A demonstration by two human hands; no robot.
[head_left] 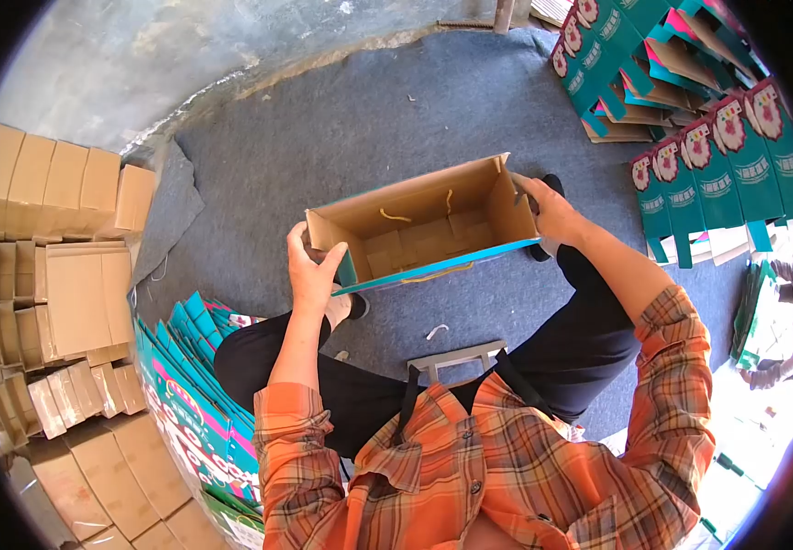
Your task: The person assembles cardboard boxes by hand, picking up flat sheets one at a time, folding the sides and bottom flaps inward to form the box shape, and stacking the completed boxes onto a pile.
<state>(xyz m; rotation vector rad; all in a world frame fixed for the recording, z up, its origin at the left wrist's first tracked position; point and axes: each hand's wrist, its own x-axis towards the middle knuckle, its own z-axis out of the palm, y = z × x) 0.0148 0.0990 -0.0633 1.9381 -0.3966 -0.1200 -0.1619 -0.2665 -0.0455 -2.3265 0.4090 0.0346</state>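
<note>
Between my hands is an open cardboard box, brown inside and teal outside, its open top facing me. A yellow cord loop shows on its inner far wall, and another cord lies along the near outer side. My left hand grips the left end, thumb toward the near corner and fingers at the edge. At the right end, my right hand holds the short wall, its fingers partly hidden behind the cardboard. The box is held above the floor, between my knees.
Flattened teal cartons lean beside my left leg. Brown cardboard boxes are stacked at the left. Rows of printed teal boxes stand at the right on grey floor covering. A low metal-framed stool is below me.
</note>
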